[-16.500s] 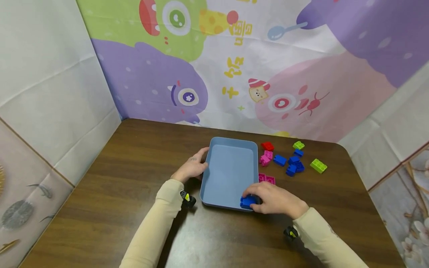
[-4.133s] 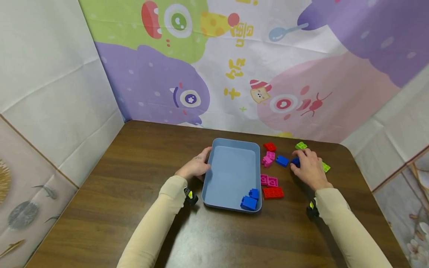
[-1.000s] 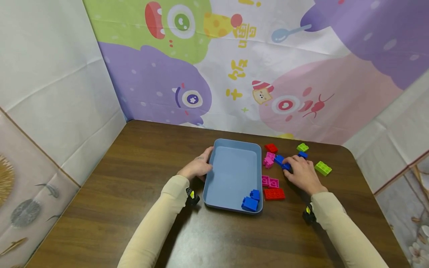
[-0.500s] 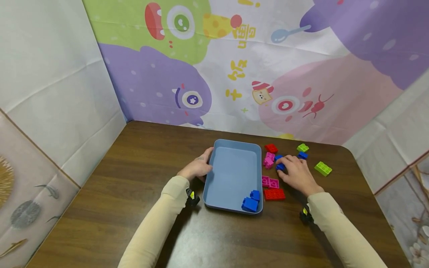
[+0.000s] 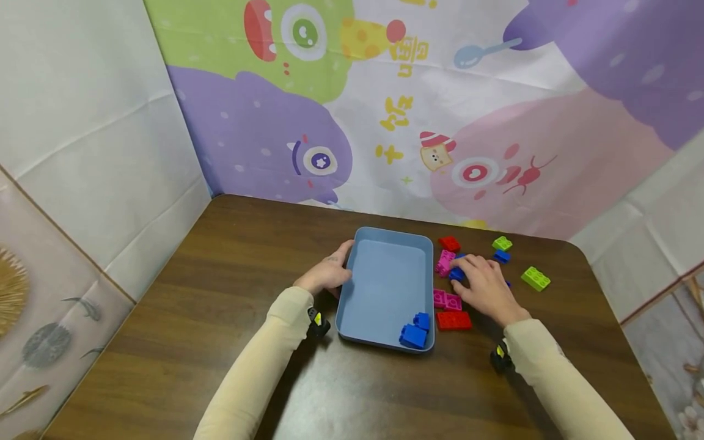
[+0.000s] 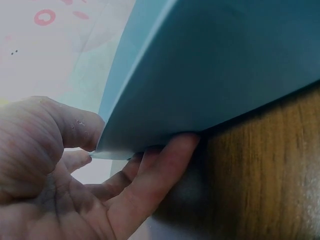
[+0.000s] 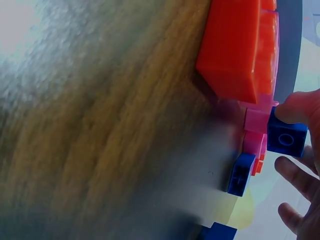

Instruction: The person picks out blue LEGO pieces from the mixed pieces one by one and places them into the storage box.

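My left hand holds the left side of the grey-blue tray. In the left wrist view, the thumb lies at the rim and the fingers touch the outer wall. To the right of the tray, my right hand pinches a small blue building brick. It is lifted off the table in the right wrist view, its hollow end showing. Two joined or touching blue bricks lie in the tray's near right corner. Pink bricks lie just left of the right fingertips.
A red brick and pink bricks lie along the tray's right side, another red one farther back. Lime bricks and a blue brick lie beyond the right hand. A printed cloth hangs behind the table.
Over the last second my right hand has shifted left with the blue brick, towards the pink bricks. Since the oldest frame, a second blue brick has appeared in the tray. The left hand stays put.
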Available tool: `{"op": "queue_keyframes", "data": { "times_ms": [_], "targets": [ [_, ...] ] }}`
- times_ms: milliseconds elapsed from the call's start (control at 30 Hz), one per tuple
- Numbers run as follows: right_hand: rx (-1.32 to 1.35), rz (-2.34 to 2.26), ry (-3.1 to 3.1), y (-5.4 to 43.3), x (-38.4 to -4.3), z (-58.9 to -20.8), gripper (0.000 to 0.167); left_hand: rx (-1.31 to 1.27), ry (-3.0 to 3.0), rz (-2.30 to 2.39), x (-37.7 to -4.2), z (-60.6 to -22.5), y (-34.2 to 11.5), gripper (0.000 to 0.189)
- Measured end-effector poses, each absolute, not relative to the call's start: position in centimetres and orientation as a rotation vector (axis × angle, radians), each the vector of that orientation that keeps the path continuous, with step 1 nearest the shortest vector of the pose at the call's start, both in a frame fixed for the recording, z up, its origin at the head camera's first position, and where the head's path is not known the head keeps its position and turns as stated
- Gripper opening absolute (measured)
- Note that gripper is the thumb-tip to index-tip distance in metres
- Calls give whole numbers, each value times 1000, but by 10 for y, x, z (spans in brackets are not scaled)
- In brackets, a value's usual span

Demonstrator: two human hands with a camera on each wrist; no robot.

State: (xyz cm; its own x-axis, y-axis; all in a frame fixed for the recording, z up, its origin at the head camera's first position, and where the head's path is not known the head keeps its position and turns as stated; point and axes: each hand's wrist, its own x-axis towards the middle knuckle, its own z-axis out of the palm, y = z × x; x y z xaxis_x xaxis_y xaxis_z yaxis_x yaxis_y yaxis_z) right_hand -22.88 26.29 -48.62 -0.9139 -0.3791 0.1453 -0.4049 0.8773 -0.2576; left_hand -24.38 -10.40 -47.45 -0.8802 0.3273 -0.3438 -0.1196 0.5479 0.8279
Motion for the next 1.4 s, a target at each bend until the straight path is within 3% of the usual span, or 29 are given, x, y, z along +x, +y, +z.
{"op": "queue_keyframes", "data": {
  "times_ms": [1400],
  "targets": [
    [902, 552, -2834, 230, -215, -469, 34, 164, 2326, 1297, -243, -474, -103, 82]
  ]
}}
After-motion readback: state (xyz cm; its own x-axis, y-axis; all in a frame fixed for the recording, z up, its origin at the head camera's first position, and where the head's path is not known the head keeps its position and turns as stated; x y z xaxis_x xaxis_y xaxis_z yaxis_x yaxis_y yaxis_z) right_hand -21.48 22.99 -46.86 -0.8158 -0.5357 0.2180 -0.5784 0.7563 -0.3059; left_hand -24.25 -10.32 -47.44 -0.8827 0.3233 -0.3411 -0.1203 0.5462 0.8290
